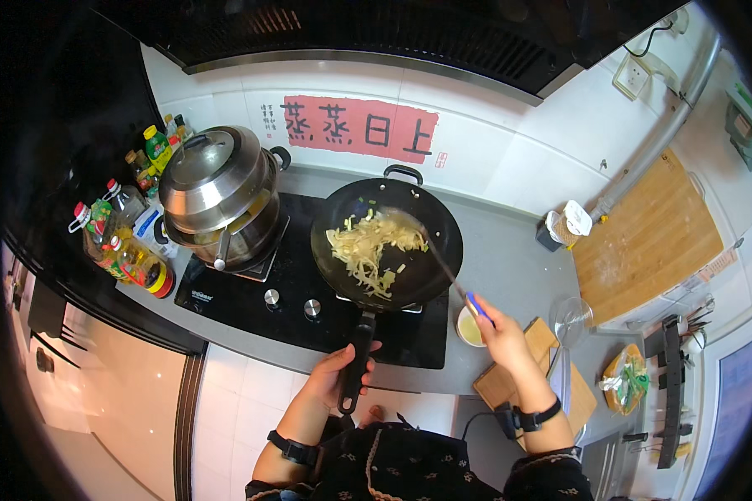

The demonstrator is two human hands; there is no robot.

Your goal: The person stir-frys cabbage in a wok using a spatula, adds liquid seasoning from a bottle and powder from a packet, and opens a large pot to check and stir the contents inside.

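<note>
A black wok (426, 275) sits on the right side of the black glass cooktop (238, 307). Pale shredded vegetable with green bits (366, 244) lies in it, mostly at the left and middle. My left hand (344, 376) is closed around the wok's long black handle. In my right hand (501, 332) is the blue grip of a metal spatula (442, 263), whose far end reaches into the food near the wok's upper right. The spatula's head is partly hidden. Just left of that hand, a small bowl of pale yellow content (470, 329) stands on the counter.
A lidded steel steamer pot (210, 194) occupies the left burner. Oil and sauce bottles (135, 266) crowd the left counter end. To the right are wooden boards (498, 382), a large board (652, 244) against the wall, spice jars (564, 227) and a basket (625, 379). A range hood (363, 59) hangs above.
</note>
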